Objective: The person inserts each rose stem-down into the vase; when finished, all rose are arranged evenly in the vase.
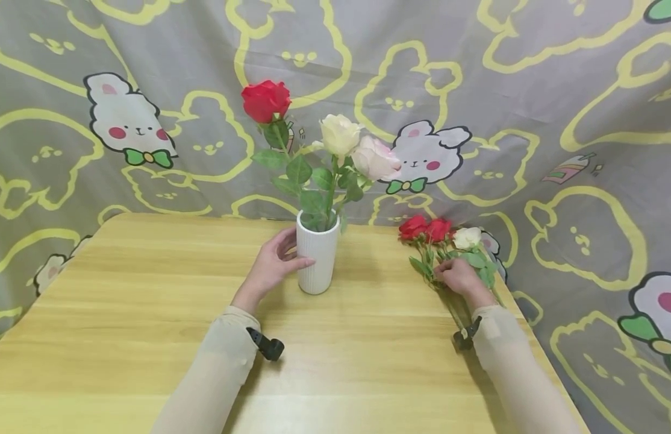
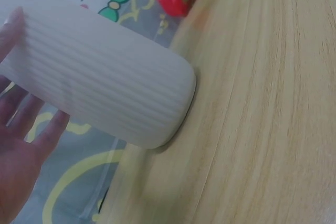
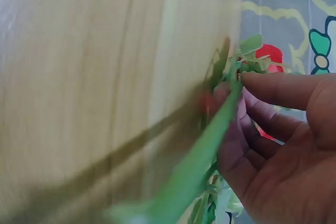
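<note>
A white ribbed vase (image 1: pixel 317 259) stands upright on the table, holding a red rose (image 1: pixel 266 101), a cream rose (image 1: pixel 340 134) and a pale pink rose (image 1: pixel 375 158). My left hand (image 1: pixel 273 262) grips the vase from its left side, thumb across the front; in the left wrist view, fingers (image 2: pixel 51 132) reach behind the ribbed wall (image 2: pixel 105 72). At the table's right side, my right hand (image 1: pixel 461 278) pinches a green rose stem (image 3: pixel 197 169) between thumb and fingers. Beyond that hand lie red roses (image 1: pixel 413 227) and a white rose (image 1: pixel 467 238); which bloom belongs to the pinched stem is unclear.
The light wooden table (image 1: pixel 151 337) ends at the back against a grey cartoon-print curtain (image 1: pixel 194 48). More curtain hangs along its right edge, close to the lying roses. Leaves (image 1: pixel 479 260) and stems spread near that edge.
</note>
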The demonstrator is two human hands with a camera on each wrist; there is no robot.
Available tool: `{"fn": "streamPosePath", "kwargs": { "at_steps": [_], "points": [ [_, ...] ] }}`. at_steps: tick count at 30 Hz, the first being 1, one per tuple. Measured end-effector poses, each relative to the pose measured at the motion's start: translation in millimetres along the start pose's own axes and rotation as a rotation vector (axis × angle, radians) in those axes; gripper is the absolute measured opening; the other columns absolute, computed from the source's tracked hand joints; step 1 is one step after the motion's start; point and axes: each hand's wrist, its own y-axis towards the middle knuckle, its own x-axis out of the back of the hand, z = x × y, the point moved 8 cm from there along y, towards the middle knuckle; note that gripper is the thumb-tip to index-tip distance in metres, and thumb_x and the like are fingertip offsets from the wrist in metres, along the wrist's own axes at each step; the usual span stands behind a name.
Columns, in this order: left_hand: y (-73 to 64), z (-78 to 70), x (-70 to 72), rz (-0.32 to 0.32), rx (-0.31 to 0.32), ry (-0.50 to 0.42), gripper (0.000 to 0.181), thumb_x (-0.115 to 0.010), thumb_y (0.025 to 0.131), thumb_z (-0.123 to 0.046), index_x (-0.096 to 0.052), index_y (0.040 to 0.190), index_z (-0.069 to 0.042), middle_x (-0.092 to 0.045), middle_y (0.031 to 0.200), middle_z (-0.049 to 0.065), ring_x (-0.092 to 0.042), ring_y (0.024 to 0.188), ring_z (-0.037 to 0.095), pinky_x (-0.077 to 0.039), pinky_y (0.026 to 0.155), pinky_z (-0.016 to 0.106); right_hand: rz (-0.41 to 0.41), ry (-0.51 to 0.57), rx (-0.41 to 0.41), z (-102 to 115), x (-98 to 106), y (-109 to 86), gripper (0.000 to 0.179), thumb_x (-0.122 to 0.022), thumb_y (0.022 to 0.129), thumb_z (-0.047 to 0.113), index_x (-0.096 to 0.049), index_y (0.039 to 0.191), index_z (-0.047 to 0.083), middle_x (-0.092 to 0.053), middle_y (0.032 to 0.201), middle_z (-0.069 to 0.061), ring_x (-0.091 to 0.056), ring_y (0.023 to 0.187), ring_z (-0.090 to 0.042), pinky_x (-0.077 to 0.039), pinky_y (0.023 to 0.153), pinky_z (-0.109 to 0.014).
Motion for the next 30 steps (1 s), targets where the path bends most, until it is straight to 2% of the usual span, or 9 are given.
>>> {"fn": "streamPosePath", "kwargs": {
  "at_steps": [3, 9, 15, 21, 30],
  "points": [
    [-0.8, 0.6, 0.1, -0.003, 0.004, 0.008, 0.074, -0.081, 0.080, -0.003, -0.044, 0.145, -0.005, -0.048, 0.145, 0.014, -0.045, 0.132, 0.026, -0.042, 0.107, 0.038, 0.002, 0.037, 0.002, 2.0, 0.7, -2.6, 0.027, -0.060, 0.094, 0.009, -0.066, 0.111, -0.012, -0.064, 0.110, -0.026, -0.058, 0.092, -0.030, -0.051, 0.074, -0.036],
    [-0.5, 2.2, 0.1, -0.009, 0.005, 0.009, 0.075, -0.082, 0.079, -0.002, -0.044, 0.144, -0.004, -0.048, 0.144, 0.015, -0.046, 0.131, 0.027, -0.043, 0.107, 0.038, -0.016, 0.183, -0.005, 15.2, 9.7, -8.6, 0.030, -0.057, 0.096, 0.007, -0.062, 0.116, -0.014, -0.062, 0.113, -0.025, -0.060, 0.083, -0.019, -0.053, 0.069, -0.029],
    [-0.4, 1.8, -0.2, -0.008, 0.003, 0.008, 0.074, -0.081, 0.080, -0.001, -0.044, 0.145, -0.004, -0.047, 0.145, 0.015, -0.045, 0.132, 0.026, -0.042, 0.107, 0.038, 0.013, 0.324, -0.004, 36.0, 17.5, -16.2, 0.031, -0.050, 0.100, 0.005, -0.054, 0.124, -0.015, -0.056, 0.120, -0.027, -0.062, 0.088, -0.020, -0.059, 0.076, -0.033],
    [1.1, -0.6, 1.4, -0.017, -0.001, 0.019, 0.074, -0.081, 0.080, -0.002, -0.044, 0.145, -0.004, -0.047, 0.145, 0.015, -0.044, 0.133, 0.026, -0.041, 0.108, 0.038, -0.006, 0.345, 0.055, 56.1, 26.4, -18.8, 0.031, -0.050, 0.100, 0.005, -0.053, 0.124, -0.014, -0.057, 0.116, -0.026, -0.060, 0.091, -0.023, -0.058, 0.075, -0.032],
    [-0.4, 1.2, 0.3, -0.010, 0.013, 0.000, 0.075, -0.081, 0.080, -0.002, -0.043, 0.145, -0.004, -0.046, 0.146, 0.015, -0.044, 0.133, 0.027, -0.041, 0.108, 0.039, -0.069, 0.379, 0.121, 74.0, 40.8, -25.0, 0.028, -0.054, 0.099, 0.005, -0.056, 0.120, -0.014, -0.063, 0.110, -0.025, -0.062, 0.084, -0.013, -0.058, 0.070, -0.028]
  ]
}}
